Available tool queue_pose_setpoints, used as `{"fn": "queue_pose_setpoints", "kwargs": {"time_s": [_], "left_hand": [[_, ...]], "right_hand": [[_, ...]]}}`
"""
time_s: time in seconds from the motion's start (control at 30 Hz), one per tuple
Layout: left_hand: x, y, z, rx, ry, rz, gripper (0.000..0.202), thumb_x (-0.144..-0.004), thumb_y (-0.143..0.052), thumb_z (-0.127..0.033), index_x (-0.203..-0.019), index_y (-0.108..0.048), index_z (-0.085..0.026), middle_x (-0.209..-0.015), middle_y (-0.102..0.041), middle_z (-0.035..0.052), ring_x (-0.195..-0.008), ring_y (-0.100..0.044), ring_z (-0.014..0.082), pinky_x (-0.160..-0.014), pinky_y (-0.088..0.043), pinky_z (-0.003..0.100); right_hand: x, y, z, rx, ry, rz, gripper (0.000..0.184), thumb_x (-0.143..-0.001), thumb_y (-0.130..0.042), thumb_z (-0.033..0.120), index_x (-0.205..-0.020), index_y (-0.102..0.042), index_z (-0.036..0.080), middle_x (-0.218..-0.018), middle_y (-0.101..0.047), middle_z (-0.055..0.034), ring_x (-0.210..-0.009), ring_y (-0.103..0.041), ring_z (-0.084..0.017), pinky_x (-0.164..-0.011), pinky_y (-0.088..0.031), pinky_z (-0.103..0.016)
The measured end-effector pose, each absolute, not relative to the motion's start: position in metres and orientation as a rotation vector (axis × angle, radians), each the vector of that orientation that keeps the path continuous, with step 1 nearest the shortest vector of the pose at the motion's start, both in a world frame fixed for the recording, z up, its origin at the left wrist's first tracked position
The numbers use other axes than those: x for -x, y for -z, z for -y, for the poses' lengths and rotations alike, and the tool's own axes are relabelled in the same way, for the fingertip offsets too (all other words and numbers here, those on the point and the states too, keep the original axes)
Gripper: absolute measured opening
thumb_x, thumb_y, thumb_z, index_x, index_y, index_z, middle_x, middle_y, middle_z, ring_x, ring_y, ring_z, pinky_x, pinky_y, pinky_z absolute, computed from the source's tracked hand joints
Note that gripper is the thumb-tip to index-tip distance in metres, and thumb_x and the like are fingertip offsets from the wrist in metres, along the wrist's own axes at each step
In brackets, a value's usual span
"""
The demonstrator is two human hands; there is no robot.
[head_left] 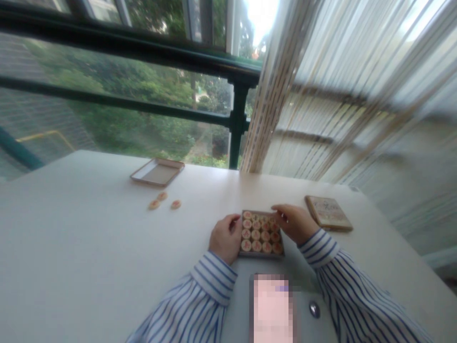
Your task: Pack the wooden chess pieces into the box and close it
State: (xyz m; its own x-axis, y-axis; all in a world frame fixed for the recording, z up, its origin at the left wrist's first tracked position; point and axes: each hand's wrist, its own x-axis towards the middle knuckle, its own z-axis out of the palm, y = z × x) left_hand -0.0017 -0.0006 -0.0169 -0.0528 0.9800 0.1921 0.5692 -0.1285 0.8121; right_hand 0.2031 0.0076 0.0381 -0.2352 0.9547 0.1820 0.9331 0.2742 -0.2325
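Watching from my end, I have the two hands apart, one on each flank of a shallow box (262,256) of round pieces (265,235). The left hand (225,237) curls at the box's left side; I can't tell whether it grips the wall or merely rests there. The right hand (294,223) reaches over the far right corner, its fingertips hiding the pieces beneath, so I can't call whether it pinches one.

Out beyond the left hand, to its left, lie three loose discs (175,204), with a shallow tray (171,177) past them. Just right of the right hand sits a flat, book-like case (330,214).

Here's my worry: those rows sit tight, so a dragging right fingertip could tip a disc onto its edge or bump its neighbours out of line. If the left hand is only resting, a sideways push could skid the box across the smooth table (107,267). And swing the right elbow wide, the sleeve (367,290) might brush the small dark oval (314,309) beside it
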Motion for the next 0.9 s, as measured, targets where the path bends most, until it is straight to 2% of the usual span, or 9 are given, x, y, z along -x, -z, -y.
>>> {"fn": "queue_pose_setpoints", "kwargs": {"time_s": [0.2,0.3,0.47,0.9], "left_hand": [[0.003,0.019,-0.001,-1.761,-1.077,-1.637,0.028,-0.078,-0.044,-0.032,-0.096,-0.061,-0.018,-0.084,-0.066,0.0055,-0.076,-0.06,0.016,-0.069,-0.047,0.029],[0.004,0.019,-0.001,-1.778,-1.066,-1.624,0.028,-0.078,-0.044,-0.033,-0.096,-0.061,-0.018,-0.085,-0.066,0.0054,-0.077,-0.06,0.0163,-0.07,-0.048,0.029],[0.004,0.019,0.0,-1.781,-1.056,-1.62,0.029,-0.079,-0.043,-0.034,-0.097,-0.06,-0.019,-0.087,-0.066,0.0051,-0.078,-0.061,0.0162,-0.071,-0.048,0.029],[0.006,0.019,0.0,-1.756,-1.066,-1.591,0.029,-0.078,-0.044,-0.035,-0.097,-0.06,-0.019,-0.09,-0.067,0.0044,-0.083,-0.061,0.0174,-0.074,-0.048,0.03]], "right_hand": [[-0.217,-0.012,0.015,1.864,-0.312,1.972,0.037,-0.082,-0.039,0.034,-0.108,-0.057,0.016,-0.076,-0.067,-0.0045,-0.062,-0.06,-0.015,-0.061,-0.044,-0.026],[-0.219,-0.004,0.019,1.876,-0.448,1.963,0.038,-0.082,-0.039,0.034,-0.109,-0.057,0.015,-0.079,-0.068,-0.0063,-0.071,-0.062,-0.017,-0.065,-0.046,-0.027],[-0.218,0.002,0.021,1.833,-0.514,1.971,0.037,-0.082,-0.04,0.034,-0.111,-0.058,0.019,-0.094,-0.068,-0.0069,-0.087,-0.061,-0.02,-0.073,-0.047,-0.03],[-0.214,-0.001,0.023,1.826,-0.551,1.989,0.038,-0.082,-0.037,0.026,-0.114,-0.055,0.018,-0.103,-0.065,-0.0074,-0.095,-0.059,-0.019,-0.081,-0.045,-0.031]]}}
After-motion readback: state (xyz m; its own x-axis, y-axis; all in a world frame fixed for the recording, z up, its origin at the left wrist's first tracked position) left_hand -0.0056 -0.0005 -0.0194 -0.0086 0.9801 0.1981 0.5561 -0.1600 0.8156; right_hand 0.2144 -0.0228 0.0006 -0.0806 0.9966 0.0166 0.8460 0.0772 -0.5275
